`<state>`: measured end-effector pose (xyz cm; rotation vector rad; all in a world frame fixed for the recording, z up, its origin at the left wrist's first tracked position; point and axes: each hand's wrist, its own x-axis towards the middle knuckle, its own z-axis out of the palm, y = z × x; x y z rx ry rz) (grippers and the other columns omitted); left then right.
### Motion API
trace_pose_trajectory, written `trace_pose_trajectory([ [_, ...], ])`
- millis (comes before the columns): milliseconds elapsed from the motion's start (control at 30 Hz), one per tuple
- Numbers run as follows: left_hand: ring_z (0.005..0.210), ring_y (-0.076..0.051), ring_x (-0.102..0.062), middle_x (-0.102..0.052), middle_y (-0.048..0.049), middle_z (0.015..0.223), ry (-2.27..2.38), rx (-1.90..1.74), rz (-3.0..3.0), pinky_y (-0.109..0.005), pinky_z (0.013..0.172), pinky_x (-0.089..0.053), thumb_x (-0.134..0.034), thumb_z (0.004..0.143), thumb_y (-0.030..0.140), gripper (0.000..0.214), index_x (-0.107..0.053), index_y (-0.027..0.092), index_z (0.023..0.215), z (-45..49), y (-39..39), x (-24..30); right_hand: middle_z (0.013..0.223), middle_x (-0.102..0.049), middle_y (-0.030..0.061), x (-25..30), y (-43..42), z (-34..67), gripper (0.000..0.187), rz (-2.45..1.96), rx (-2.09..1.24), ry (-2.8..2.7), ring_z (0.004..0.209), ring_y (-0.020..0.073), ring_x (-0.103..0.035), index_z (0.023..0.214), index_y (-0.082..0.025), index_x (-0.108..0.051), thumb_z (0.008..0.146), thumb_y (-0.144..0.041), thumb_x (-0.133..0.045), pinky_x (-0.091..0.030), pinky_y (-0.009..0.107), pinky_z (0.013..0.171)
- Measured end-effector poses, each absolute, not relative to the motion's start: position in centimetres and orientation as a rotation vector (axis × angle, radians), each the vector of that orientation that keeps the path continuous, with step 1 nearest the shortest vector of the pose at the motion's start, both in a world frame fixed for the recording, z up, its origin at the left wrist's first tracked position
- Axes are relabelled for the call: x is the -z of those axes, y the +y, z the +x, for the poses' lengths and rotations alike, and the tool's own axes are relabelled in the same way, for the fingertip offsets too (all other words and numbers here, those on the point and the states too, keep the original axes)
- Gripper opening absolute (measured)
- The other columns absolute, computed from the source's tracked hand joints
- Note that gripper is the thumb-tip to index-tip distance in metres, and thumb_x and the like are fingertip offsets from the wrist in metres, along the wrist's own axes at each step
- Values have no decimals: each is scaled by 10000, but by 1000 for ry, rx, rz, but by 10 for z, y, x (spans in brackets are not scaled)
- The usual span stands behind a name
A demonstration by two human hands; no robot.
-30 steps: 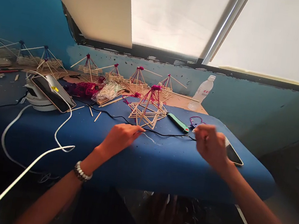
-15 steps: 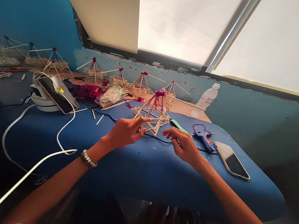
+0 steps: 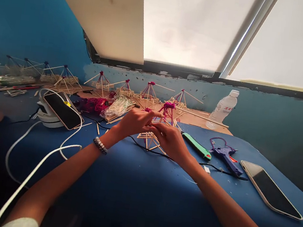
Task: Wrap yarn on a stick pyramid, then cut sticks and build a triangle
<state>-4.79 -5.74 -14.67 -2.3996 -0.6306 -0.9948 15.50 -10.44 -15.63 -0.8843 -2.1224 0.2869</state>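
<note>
Blue counter (image 3: 129,191) under a light, brittle-looking stick-and-yarn pyramid (image 3: 168,112), safest held by its base struts, left hand (image 3: 136,122) and right hand (image 3: 168,142) close against it, fingers (image 3: 155,128) half curled, hold unclear.

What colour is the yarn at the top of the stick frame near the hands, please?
The yarn is deep magenta; the head view shows it best.

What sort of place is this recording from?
Probably a handicraft workbench, perhaps a small workshop: stick-and-yarn pyramid frames stand in a row under the window, with a tangle of magenta yarn and a purple glue gun on a blue-covered table.
</note>
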Motion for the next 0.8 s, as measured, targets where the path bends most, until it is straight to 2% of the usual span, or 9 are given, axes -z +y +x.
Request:
trace_pose_trajectory([
  [100,668,-125,-713,-754,3,758,-395,1025,-2369,-223,600,-432,-552,1051,520,348,-679,215,1162,-48,-60,154,774,-742,30,165,-107,164,300,-860,-256,-2174,639,139,-618,1039,-193,-801,1057,-366,-558,-403,251,632],
  [200,659,-103,-698,-773,13,807,-374,1121,-2386,-215,622,-467,-644,1013,474,287,-700,227,1150,-51,-61,162,589,-602,-27,168,-110,171,288,-901,-249,-2127,506,88,-469,971,-180,-823,1037,-326,-584,-341,232,537],
  [333,563,-73,-616,-711,36,677,-541,1450,-2451,-209,592,-475,-712,968,463,268,-728,212,874,-60,-58,164,507,-468,-60,161,-113,176,228,-986,-142,-1924,445,74,-353,936,-187,-838,987,-314,-655,-314,235,471],
  [433,581,-84,-607,-730,9,727,-705,1603,-2534,-231,594,-500,-721,953,490,288,-761,212,890,-65,-55,160,509,-496,-53,156,-115,174,211,-1015,-84,-1897,438,81,-391,899,-210,-831,975,-326,-671,-352,238,461],
  [533,658,-111,-649,-751,-16,803,-741,1518,-2691,-246,603,-519,-775,879,563,370,-781,214,1001,-67,-55,157,551,-592,-33,157,-118,169,215,-1021,-22,-1876,455,88,-460,896,-223,-823,983,-331,-657,-396,232,461],
  [667,632,-97,-627,-739,-6,795,-716,1445,-2750,-249,620,-515,-734,950,450,242,-781,216,912,-66,-53,160,583,-623,-29,161,-119,169,179,-958,44,-1878,467,87,-458,967,-233,-823,990,-274,-650,-420,233,474],
  [800,638,-98,-632,-734,-11,817,-709,1450,-2733,-256,626,-518,-698,978,404,233,-774,218,860,-66,-51,161,634,-660,-17,162,-118,171,155,-823,53,-1970,513,97,-495,998,-245,-814,981,-223,-661,-455,249,526],
])
